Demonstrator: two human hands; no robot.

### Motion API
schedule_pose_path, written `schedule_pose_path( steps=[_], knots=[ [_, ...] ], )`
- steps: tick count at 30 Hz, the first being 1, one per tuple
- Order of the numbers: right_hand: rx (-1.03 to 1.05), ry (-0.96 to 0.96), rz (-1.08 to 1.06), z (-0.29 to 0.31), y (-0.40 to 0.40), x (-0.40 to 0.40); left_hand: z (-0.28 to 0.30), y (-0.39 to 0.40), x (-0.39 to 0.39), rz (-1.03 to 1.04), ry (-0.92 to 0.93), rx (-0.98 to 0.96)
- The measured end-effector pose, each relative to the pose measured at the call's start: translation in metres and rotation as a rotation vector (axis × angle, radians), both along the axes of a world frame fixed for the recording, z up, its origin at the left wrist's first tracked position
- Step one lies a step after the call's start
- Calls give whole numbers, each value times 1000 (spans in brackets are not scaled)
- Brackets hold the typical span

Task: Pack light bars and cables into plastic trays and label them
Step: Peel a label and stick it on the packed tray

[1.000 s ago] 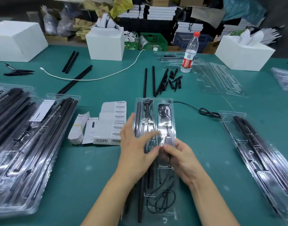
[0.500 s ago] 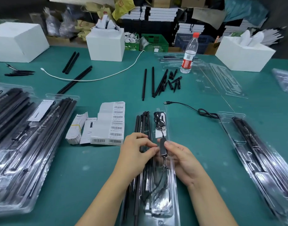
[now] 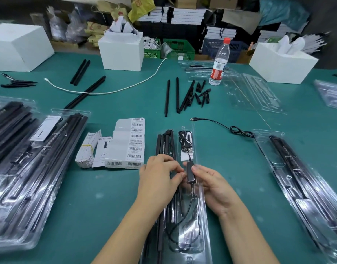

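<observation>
At lower centre, both hands hold a black cable switch (image 3: pixel 190 173) over a clear tray (image 3: pixel 201 216) on the green surface. Left hand (image 3: pixel 160 176) and right hand (image 3: pixel 211 184) fingers pinch it. The tray runs lengthwise away from the viewer. The loose cable (image 3: pixel 184 221) could spring out, blocking closure.

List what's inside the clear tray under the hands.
Clear tray holds black light bars on its left and a coiled cable with inline controller on its right. The hands cover its middle.
</observation>
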State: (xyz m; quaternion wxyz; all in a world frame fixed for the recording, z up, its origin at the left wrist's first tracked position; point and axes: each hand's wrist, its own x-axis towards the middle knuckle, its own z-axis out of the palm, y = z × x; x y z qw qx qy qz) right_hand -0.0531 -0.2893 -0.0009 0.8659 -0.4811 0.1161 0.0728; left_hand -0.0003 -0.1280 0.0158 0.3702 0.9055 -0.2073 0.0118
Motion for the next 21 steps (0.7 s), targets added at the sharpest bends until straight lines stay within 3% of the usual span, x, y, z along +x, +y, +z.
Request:
schedule_pose_path(
  steps=[7,14,21],
  knots=[
    [-87,0,-58,3,9,3,-9,-5,-8,4,-102,4],
    [-148,25,-95,3,9,0,-11,-7,-9,0,-92,-40],
    [-34,144,-80,11,4,-1,-11,-5,-12,18,-33,-107]
  ],
)
